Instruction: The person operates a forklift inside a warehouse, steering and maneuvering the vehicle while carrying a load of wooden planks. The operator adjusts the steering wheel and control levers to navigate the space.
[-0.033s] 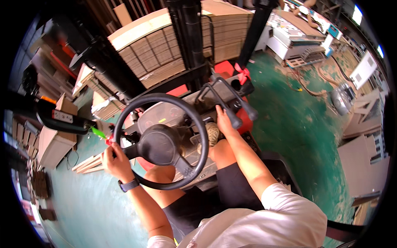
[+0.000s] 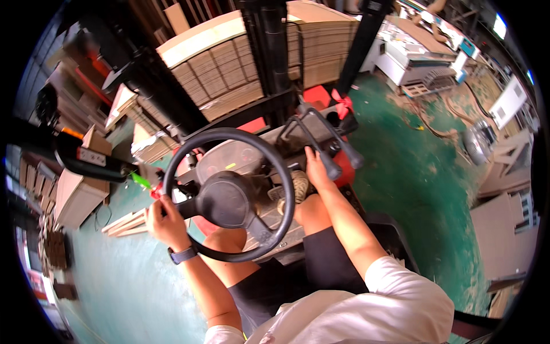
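Note:
A black steering wheel [image 2: 228,133] with a round hub stands before me, above the floor plate of a forklift. At the left side of its rim, my left hand [image 2: 166,222] has its fingers curled round the wheel, with a dark watch band on the wrist. My right hand [image 2: 316,171] is close against the left side of a black control lever [image 2: 331,167], fingertips pointing forward. Its grip is partly hidden, so I cannot tell whether the lever is held. A second control lever [image 2: 354,157] stands just to the right. My shoe [image 2: 299,186] is near the pedals.
Beyond the dark mast [image 2: 269,51] rises a big stack of boards [image 2: 215,66]. Wooden strips [image 2: 126,223] lie on the green floor [image 2: 395,189] to the left. White machinery [image 2: 409,63], hoses and a metal drum [image 2: 478,140] stand at the right.
The whole view has shifted slightly, so things appear a little farther right. Both hands keep their places at the wheel and the lever.

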Demonstrator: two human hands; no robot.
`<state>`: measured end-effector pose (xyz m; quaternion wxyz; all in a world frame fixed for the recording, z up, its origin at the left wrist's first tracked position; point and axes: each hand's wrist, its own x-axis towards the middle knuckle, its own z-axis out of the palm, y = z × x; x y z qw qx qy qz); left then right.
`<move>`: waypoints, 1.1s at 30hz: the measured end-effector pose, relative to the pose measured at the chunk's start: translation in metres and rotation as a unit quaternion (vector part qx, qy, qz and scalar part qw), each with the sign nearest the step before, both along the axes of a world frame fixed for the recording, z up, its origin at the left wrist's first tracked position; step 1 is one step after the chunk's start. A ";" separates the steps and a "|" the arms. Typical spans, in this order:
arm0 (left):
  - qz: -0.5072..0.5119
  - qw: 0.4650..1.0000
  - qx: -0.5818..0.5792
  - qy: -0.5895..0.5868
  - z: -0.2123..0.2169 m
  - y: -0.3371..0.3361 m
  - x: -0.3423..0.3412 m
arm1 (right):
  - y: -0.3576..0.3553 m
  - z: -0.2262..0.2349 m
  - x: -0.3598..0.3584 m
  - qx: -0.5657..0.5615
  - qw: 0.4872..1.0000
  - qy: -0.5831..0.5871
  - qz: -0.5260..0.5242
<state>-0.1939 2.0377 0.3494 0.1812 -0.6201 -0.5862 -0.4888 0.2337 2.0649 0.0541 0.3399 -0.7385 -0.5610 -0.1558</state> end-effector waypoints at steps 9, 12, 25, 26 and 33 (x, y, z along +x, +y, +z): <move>0.021 1.000 -0.017 -0.004 0.000 -0.036 -0.015 | -0.016 0.051 -0.033 -0.200 0.973 0.080 0.079; 0.017 1.000 -0.021 0.000 -0.002 -0.041 -0.010 | -0.019 0.057 -0.031 -0.184 0.979 0.065 0.065; 0.012 1.000 -0.028 0.002 -0.008 -0.054 -0.011 | -0.020 0.067 -0.036 -0.194 0.977 0.069 0.052; 0.010 1.000 -0.028 -0.002 -0.008 -0.054 -0.009 | -0.020 0.067 -0.035 -0.186 0.979 0.066 0.052; 0.004 1.000 -0.023 -0.016 -0.008 -0.057 -0.006 | -0.022 0.074 -0.039 -0.205 0.977 0.054 0.036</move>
